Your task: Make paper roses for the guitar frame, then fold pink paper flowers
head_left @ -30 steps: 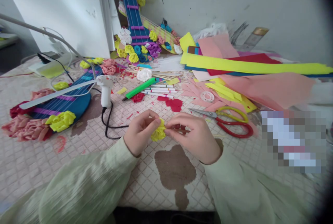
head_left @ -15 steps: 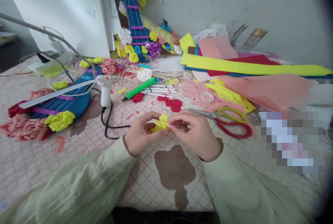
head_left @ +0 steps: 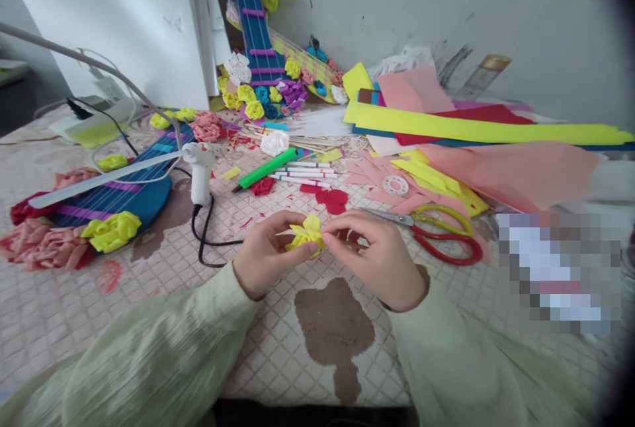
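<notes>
A yellow crepe-paper flower point(head_left: 308, 230) with several loose petals is held above the table's front half. My left hand point(head_left: 270, 252) is closed around its left side, thumb across the lower front. From the right, my right hand point(head_left: 374, 255) pinches at the flower's right edge with thumb and index finger; its other fingers are curled. Just beyond my right hand lie scissors point(head_left: 436, 232) with one red and one yellow handle. Red paper petals point(head_left: 331, 199) rest on the cloth behind the flower.
A white hot glue gun point(head_left: 201, 176) with a black cord stands at left, near a blue paper guitar point(head_left: 143, 192) trimmed with paper flowers. Markers point(head_left: 305, 174) and a green pen point(head_left: 268, 169) lie mid-table. Paper strips point(head_left: 476, 126) are heaped back right.
The flower's petals have turned and spread slightly between my fingers. My right fingertips have shifted slightly to the right along its edge. Both hands stay in nearly the same place.
</notes>
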The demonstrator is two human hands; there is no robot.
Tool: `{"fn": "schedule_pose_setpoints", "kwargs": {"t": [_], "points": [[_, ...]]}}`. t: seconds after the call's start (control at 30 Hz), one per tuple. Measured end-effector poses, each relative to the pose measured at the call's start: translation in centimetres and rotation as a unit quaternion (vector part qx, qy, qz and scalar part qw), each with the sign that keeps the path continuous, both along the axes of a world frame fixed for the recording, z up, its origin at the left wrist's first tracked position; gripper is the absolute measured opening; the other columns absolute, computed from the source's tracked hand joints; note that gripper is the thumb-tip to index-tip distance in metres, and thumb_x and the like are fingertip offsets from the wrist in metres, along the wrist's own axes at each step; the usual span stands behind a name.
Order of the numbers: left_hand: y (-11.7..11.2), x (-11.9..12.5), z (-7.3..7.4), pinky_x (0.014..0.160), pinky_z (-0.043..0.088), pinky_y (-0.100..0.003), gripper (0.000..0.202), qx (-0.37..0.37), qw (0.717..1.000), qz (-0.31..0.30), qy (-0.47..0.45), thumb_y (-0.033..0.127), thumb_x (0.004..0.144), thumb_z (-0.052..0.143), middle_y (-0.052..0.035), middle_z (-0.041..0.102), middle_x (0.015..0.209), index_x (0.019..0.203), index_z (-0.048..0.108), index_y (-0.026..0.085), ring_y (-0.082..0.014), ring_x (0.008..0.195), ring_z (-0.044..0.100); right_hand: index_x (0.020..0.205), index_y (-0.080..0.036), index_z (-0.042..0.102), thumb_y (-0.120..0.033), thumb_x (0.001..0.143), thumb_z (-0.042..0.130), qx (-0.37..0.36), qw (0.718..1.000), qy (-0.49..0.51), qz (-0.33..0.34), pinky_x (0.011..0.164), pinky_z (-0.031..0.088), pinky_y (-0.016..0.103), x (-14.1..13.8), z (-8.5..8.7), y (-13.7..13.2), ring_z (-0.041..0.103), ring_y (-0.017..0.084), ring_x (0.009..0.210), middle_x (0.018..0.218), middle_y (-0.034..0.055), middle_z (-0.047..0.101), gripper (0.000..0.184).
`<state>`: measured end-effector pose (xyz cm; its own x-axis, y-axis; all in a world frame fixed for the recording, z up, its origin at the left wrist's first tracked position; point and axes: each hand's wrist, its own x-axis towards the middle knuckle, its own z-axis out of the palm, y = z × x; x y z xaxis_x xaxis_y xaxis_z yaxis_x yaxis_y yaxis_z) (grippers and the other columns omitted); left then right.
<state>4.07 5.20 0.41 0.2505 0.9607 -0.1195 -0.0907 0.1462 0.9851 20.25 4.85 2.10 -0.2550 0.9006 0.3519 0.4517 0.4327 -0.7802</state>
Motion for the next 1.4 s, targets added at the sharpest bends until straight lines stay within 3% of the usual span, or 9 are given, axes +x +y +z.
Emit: {"fn": "schedule_pose_setpoints", "kwargs": {"t": [0.37,0.5,0.67,1.13,1.4], "points": [[-0.1,0.0,0.0,0.058,0.048,-0.020,0.033,0.067,0.998,0.007,0.007,0.018,0.062,0.068,-0.0002,0.056,0.080,0.089,0.049,0.015,-0.0082,0.064,0.056,0.072,-0.018,0.061,-0.012,0.072,0.056,0.009,1.000,-0.003,-0.006,0.051,0.042,0.022,0.1,0.3,-0.1,0.055,0.012,0.063,0.073,0.0012,0.062,0.008],[-0.3,0.0,-0.2,0.059,0.049,-0.020,0.030,0.142,0.990,-0.003,0.005,0.015,0.068,0.062,-0.0005,0.052,0.089,0.093,0.046,0.019,-0.0073,0.066,0.056,0.073,-0.018,0.061,-0.012,0.072,0.056,0.007,1.000,-0.005,-0.011,0.052,0.043,0.023,0.1,0.3,-0.1,0.055,0.011,0.062,0.072,0.0005,0.062,0.008],[-0.2,-0.3,-0.6,0.068,0.050,-0.027,0.018,0.243,0.968,-0.026,0.064,0.014,0.072,0.058,-0.0069,0.053,0.094,0.090,0.056,0.016,-0.0166,0.087,0.054,0.075,-0.018,0.061,-0.012,0.073,0.057,0.004,1.000,-0.006,-0.005,0.053,0.042,0.022,0.2,0.4,-0.1,0.054,0.010,0.061,0.071,-0.0002,0.061,0.008],[-0.2,-0.4,0.0,0.063,0.052,-0.023,0.014,0.179,0.984,0.015,0.007,0.015,0.071,0.059,-0.0029,0.052,0.088,0.085,0.055,0.015,-0.0100,0.071,0.055,0.073,-0.018,0.063,-0.015,0.072,0.061,0.012,0.999,-0.039,-0.021,0.053,0.043,0.022,0.9,0.9,0.3,0.057,0.011,0.063,0.073,0.0005,0.064,0.004],[-0.2,-0.3,0.4,0.065,0.054,-0.025,0.031,0.145,0.988,0.042,-0.004,0.015,0.066,0.064,-0.0017,0.050,0.091,0.093,0.050,0.017,-0.0100,0.072,0.056,0.074,-0.018,0.064,-0.016,0.070,0.064,0.019,0.999,-0.037,-0.024,0.054,0.045,0.022,1.1,0.8,0.3,0.058,0.012,0.064,0.074,0.0006,0.066,0.004]]}}
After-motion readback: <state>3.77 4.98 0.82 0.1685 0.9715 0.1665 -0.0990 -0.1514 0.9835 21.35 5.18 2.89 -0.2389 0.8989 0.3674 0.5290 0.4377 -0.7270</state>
